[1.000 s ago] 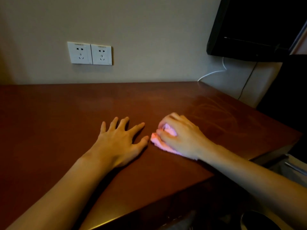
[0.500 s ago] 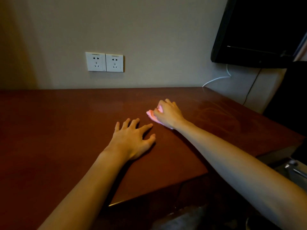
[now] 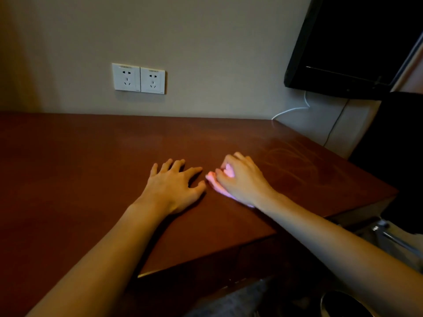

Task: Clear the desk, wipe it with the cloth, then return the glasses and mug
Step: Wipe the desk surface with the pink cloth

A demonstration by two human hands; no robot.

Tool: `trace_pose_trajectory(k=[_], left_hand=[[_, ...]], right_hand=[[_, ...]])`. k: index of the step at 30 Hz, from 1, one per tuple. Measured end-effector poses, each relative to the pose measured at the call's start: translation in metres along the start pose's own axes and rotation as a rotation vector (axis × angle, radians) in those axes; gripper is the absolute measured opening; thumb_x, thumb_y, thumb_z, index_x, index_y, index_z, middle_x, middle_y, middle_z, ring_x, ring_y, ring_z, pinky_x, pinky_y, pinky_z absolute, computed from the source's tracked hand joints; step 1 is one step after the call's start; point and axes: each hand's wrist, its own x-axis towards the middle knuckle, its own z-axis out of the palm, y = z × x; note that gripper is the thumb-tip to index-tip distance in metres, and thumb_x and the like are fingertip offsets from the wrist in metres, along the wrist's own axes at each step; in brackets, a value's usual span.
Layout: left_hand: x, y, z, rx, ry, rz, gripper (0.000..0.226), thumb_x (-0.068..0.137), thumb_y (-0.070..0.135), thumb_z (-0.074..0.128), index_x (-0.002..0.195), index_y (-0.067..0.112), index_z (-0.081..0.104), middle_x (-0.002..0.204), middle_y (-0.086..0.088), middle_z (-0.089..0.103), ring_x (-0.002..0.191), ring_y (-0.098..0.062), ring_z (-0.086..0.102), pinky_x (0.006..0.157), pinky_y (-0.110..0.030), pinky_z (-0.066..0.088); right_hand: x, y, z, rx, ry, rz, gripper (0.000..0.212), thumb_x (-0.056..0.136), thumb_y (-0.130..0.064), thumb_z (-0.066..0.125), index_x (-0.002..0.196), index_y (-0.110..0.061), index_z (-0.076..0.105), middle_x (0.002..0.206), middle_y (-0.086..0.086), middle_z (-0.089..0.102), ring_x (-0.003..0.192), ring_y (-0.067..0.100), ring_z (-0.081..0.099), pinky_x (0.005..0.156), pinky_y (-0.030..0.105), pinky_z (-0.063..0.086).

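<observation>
Your desk (image 3: 91, 179) shows nothing standing on it, so the clearing step looks done, and you appear to be in the middle of the wipe. Streaky smears just beyond and outward of your right hand (image 3: 242, 179) suggest that stretch has been passed over already; the broad area out past your left hand (image 3: 174, 188) carries no such marks that I can see, so judge it as unwiped. The glasses and mug are nowhere in view, so returning them is all left to do.

Your right hand is curled round the cloth (image 3: 217, 187), pinning it to the wood; pale pink folds poke out between the fingers and along the thumb side, almost touching your left thumb. The cloth looks soft, bunched and thin. Your left hand lies flat, fingers spread and straight, palm down, holding nothing.

The desktop is a smooth reddish-brown wood with a dull sheen and a squared front edge below your wrists. Far ahead of your left fingertips sits a white double socket (image 3: 138, 78) on a matt wall
</observation>
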Motion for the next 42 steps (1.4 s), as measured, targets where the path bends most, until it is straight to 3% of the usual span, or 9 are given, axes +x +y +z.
trace_pose_trajectory(k=[9,15,20,24,27,29,32,36,42], left_hand=[[0.011,-0.003,0.0,0.009,-0.063,0.002,0.064,0.094,0.074,0.02,0.154,0.056,0.012,0.169,0.002,0.005,0.155,-0.028,-0.001,0.123,-0.057,0.0],[0.01,-0.002,0.001,0.003,-0.004,0.004,0.064,0.093,0.073,0.021,0.154,0.054,0.017,0.168,0.003,0.012,0.155,-0.028,0.005,0.123,-0.058,0.005],[0.004,0.0,-0.004,-0.002,0.002,0.004,0.063,0.094,0.073,0.024,0.154,0.052,0.022,0.167,0.0,0.016,0.154,-0.029,0.011,0.123,-0.058,0.01],[-0.002,0.005,-0.009,0.07,-0.028,0.019,0.063,0.097,0.068,0.024,0.155,0.046,0.023,0.166,-0.005,0.021,0.152,-0.034,0.017,0.121,-0.059,0.016],[0.006,0.005,-0.024,0.078,-0.027,0.038,0.057,0.096,0.065,0.031,0.145,0.039,0.044,0.145,-0.008,0.048,0.131,-0.033,0.048,0.104,-0.052,0.043],[0.02,-0.003,-0.033,0.042,0.087,0.017,0.051,0.096,0.062,0.035,0.131,0.031,0.058,0.128,-0.006,0.057,0.115,-0.03,0.058,0.092,-0.046,0.05],[0.049,-0.024,-0.03,0.107,0.153,-0.074,0.059,0.097,0.061,0.032,0.147,0.033,0.045,0.145,-0.008,0.049,0.132,-0.032,0.046,0.104,-0.051,0.042],[0.08,-0.046,-0.012,0.073,0.02,-0.163,0.064,0.097,0.066,0.021,0.158,0.046,0.016,0.166,-0.007,0.019,0.152,-0.035,0.016,0.121,-0.059,0.015],[0.088,-0.051,-0.003,0.044,0.02,-0.143,0.063,0.095,0.07,0.015,0.156,0.052,0.013,0.169,0.0,0.008,0.154,-0.03,0.004,0.123,-0.057,0.004]], right_hand=[[0.176,0.003,0.075,-0.027,0.013,0.223,0.044,0.094,-0.052,0.052,0.116,-0.016,0.066,0.127,0.01,0.06,0.12,0.036,0.053,0.098,0.046,0.046],[0.201,0.007,0.088,-0.079,-0.01,0.29,0.052,0.099,-0.048,0.046,0.135,-0.013,0.059,0.144,0.014,0.052,0.132,0.038,0.046,0.108,0.051,0.04],[0.136,0.002,0.058,-0.028,-0.078,0.111,0.039,0.097,-0.046,0.046,0.114,-0.015,0.061,0.125,0.013,0.056,0.117,0.04,0.051,0.1,0.049,0.043],[0.066,0.001,0.03,0.004,-0.098,-0.034,0.032,0.098,-0.053,0.045,0.101,-0.023,0.057,0.109,0.002,0.054,0.102,0.029,0.051,0.087,0.043,0.042],[0.036,0.0,0.014,0.029,-0.113,-0.098,0.024,0.097,-0.054,0.047,0.093,-0.03,0.049,0.099,-0.007,0.046,0.094,0.021,0.046,0.077,0.037,0.038],[0.036,0.002,0.013,0.048,-0.116,-0.1,0.021,0.097,-0.052,0.05,0.091,-0.031,0.051,0.096,-0.011,0.044,0.093,0.018,0.045,0.074,0.036,0.038],[0.061,0.001,0.026,0.054,-0.088,-0.085,0.023,0.095,-0.053,0.05,0.091,-0.03,0.055,0.097,-0.011,0.047,0.094,0.016,0.046,0.073,0.033,0.038],[0.124,-0.002,0.056,0.028,-0.04,-0.007,0.03,0.095,-0.052,0.05,0.1,-0.025,0.061,0.111,0.002,0.053,0.104,0.025,0.05,0.086,0.041,0.046],[0.243,-0.008,0.109,0.015,-0.064,0.061,0.037,0.093,-0.055,0.051,0.1,-0.021,0.063,0.12,0.012,0.058,0.114,0.036,0.052,0.094,0.045,0.046]])
